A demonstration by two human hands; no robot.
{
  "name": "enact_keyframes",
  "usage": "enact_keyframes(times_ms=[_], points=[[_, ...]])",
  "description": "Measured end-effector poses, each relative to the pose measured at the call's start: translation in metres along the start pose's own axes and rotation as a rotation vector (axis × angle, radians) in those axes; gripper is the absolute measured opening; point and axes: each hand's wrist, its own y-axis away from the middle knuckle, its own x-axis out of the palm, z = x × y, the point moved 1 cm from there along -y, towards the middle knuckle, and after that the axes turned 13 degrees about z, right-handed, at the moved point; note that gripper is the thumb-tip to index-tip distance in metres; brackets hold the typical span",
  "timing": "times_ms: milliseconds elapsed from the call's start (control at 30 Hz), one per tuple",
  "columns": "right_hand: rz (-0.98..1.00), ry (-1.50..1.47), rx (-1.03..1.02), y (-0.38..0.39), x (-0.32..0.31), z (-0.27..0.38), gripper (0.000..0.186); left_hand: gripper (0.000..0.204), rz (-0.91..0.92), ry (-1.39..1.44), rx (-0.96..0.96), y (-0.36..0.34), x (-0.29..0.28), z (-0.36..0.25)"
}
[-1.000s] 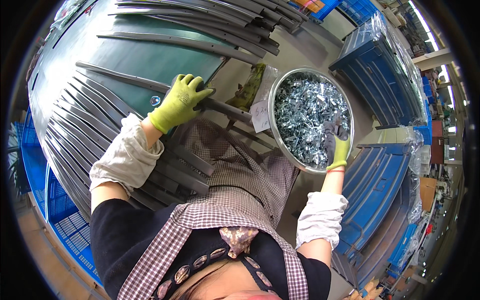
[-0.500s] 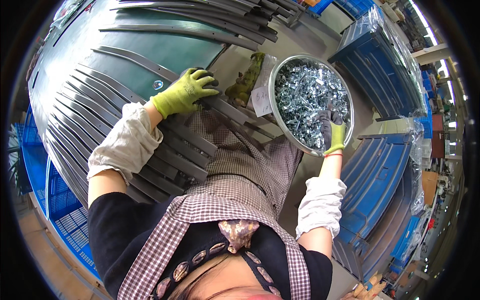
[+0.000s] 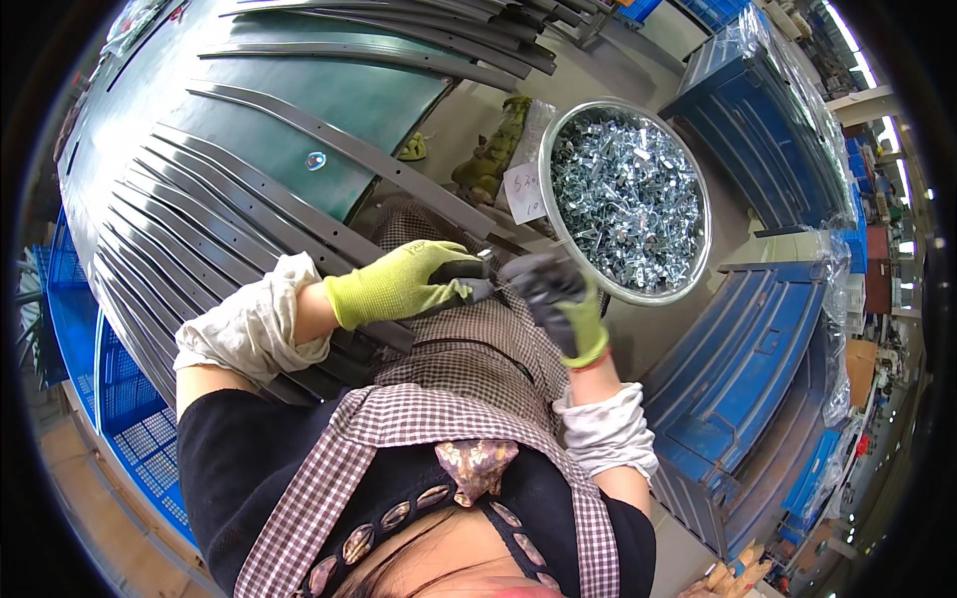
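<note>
Both my hands wear yellow-green gloves with dark fingertips and meet in front of my apron. A small silvery metal clip (image 3: 485, 255) shows at the fingertips of my left hand (image 3: 409, 284), which is closed on it. Close beside it, my right hand (image 3: 563, 304) has its fingers curled together; what they hold is hidden. Just beyond the hands lies the near end of a long dark metal strip (image 3: 329, 135), sticking out past the table edge. To the right stands a round tub (image 3: 706, 234) filled with small shiny metal clips (image 3: 628, 204).
More dark strips (image 3: 189, 219) lie side by side on the green table (image 3: 299, 189), with another stack (image 3: 399, 60) at its far side. A paper label (image 3: 523, 194) hangs by the tub. Blue bins (image 3: 748, 349) stand at right, and blue crates (image 3: 145, 448) at left.
My right hand has come out of the tub leftward to my left hand. My left hand has left the strip and moved nearer me. The single strip has shifted toward the near right.
</note>
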Motion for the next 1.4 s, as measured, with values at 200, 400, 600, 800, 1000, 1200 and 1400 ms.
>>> enact_keyframes(times_ms=[200,400,600,800,1000,1200,1400], points=[[0.032,-0.221,0.259,-0.010,0.029,-0.009,0.044,0.037,0.040,-0.490,0.019,0.001,-0.012,-0.016],[-0.065,0.142,0.378,-0.019,0.034,-0.014,0.051,0.028,0.090,-1.071,0.315,-0.003,-0.007,0.000],[-0.005,0.141,0.384,-0.022,0.033,-0.010,0.051,0.029,0.100,-1.056,0.322,-0.009,-0.013,0.003],[-0.072,0.845,0.264,-0.027,0.024,-0.010,0.043,0.039,0.116,-0.998,0.238,-0.017,-0.018,0.013],[-0.193,1.349,0.171,-0.035,0.008,-0.005,0.040,0.064,0.040,-0.869,0.103,-0.032,-0.065,0.016],[-0.129,1.355,0.134,-0.048,0.000,-0.018,0.042,0.061,0.199,-0.763,-0.181,-0.030,-0.087,0.061],[-0.053,1.127,0.007,-0.071,-0.021,-0.022,0.027,0.055,0.112,-0.756,-0.073,-0.032,-0.086,0.069]])
